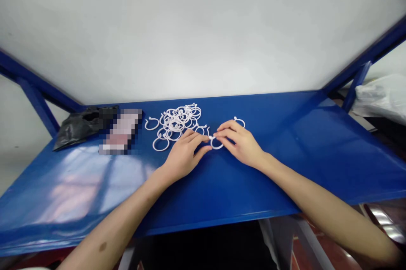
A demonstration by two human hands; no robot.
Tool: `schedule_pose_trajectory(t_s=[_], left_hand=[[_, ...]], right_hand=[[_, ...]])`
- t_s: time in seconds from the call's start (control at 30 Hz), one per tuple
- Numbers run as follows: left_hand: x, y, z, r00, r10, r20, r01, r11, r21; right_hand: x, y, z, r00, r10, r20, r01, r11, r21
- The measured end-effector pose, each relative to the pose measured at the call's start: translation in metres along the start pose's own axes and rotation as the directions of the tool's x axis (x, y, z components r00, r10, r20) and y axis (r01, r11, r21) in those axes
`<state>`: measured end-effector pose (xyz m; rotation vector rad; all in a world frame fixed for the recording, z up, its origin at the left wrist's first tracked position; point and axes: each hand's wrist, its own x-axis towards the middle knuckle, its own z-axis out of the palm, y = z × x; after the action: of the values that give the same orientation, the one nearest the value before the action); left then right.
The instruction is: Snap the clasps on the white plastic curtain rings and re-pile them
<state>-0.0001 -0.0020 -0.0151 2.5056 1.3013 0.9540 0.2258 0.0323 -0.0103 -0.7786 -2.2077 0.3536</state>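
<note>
A small white plastic ring lies on the blue table between my two hands. My left hand pinches its left side with fingertips pressed together. My right hand grips its right side with curled fingers. A heap of several white rings lies just beyond my left hand. One single ring sits behind my right hand.
A black plastic bag lies at the back left of the table, with a blurred flat object beside it. Blue frame struts rise at both sides. A white bag rests beyond the right edge.
</note>
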Motion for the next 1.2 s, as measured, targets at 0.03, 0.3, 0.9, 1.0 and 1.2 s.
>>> schedule_pose_trajectory(t_s=[0.03, 0.3, 0.9, 1.0, 1.2], left_hand=[[0.000, -0.003, -0.001, 0.999, 0.024, -0.026, -0.022, 0.997, 0.067], [0.001, -0.030, -0.004, 0.998, 0.060, -0.010, -0.053, 0.945, 0.324], [0.002, 0.002, -0.004, 0.953, 0.301, 0.015, -0.298, 0.933, 0.202], [0.001, 0.002, -0.001, 0.939, 0.343, 0.001, -0.337, 0.922, 0.193], [-0.003, 0.004, 0.001, 0.965, 0.193, -0.177, -0.185, 0.981, 0.061]], right_hand=[[0.001, 0.005, -0.004, 0.999, 0.039, -0.032, -0.041, 0.998, -0.057], [0.001, 0.054, -0.027, 0.943, 0.305, -0.132, -0.331, 0.836, -0.438], [-0.009, -0.020, 0.010, 0.953, 0.260, 0.158, -0.292, 0.929, 0.229], [-0.010, -0.018, 0.011, 0.957, 0.264, 0.121, -0.287, 0.924, 0.252], [-0.008, -0.016, 0.010, 0.973, 0.232, 0.010, -0.229, 0.947, 0.225]])
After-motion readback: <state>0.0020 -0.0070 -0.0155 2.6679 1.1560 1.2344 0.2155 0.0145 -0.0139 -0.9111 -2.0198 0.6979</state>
